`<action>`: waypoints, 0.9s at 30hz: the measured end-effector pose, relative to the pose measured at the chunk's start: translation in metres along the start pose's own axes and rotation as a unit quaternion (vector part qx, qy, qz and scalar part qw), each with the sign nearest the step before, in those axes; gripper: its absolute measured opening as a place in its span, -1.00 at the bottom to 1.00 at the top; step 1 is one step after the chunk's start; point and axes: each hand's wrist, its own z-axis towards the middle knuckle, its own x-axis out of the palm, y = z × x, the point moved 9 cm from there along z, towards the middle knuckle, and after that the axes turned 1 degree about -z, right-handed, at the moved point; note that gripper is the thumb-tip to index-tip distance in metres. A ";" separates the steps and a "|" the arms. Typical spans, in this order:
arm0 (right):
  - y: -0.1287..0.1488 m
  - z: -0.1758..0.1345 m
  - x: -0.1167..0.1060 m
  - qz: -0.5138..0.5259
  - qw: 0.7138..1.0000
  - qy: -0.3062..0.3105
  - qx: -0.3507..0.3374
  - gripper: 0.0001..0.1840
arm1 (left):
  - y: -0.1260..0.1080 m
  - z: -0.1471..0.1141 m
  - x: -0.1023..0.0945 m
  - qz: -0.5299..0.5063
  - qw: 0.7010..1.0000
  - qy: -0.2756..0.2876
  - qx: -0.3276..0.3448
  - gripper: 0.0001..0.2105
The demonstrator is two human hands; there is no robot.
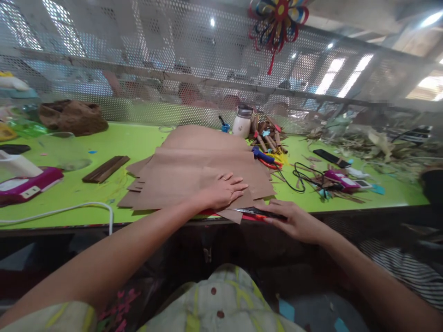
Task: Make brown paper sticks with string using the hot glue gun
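A stack of brown paper sheets point(194, 177) lies on the green table in front of me, reaching its near edge. My left hand point(228, 190) rests flat on the top sheet, fingers spread, a ring on one of them. Just to its right, my right hand point(294, 221) is closed around scissors point(254, 211), whose metal blade points left at the sheets' near edge. A small pointed flap of paper point(232, 215) sticks out below the blade. Something red shows beneath the paper along the table edge; its kind is unclear. The scissors' handles are mostly covered by my fingers.
Blue-handled pliers point(263, 156) lie right of the stack, near a dark cable point(299, 177) and a purple power strip point(342, 180). Behind stand a white bottle point(242, 123) and rolled brown pieces point(272, 138). Dark strips point(105, 169) and a clear cup point(67, 152) are left.
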 end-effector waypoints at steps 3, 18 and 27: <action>0.000 -0.006 0.000 0.002 1.000 0.011 0.012 -0.58 | 0.001 0.000 0.001 -0.004 1.000 -0.001 0.001 -0.53; -0.014 -0.013 -0.020 -0.009 0.999 0.010 0.030 -0.59 | 0.032 0.002 -0.037 -0.135 0.987 -0.084 0.006 -0.67; -0.008 -0.009 -0.007 -0.021 1.000 -0.008 0.008 -0.61 | 0.027 -0.028 -0.026 0.005 0.995 -0.072 0.063 -0.67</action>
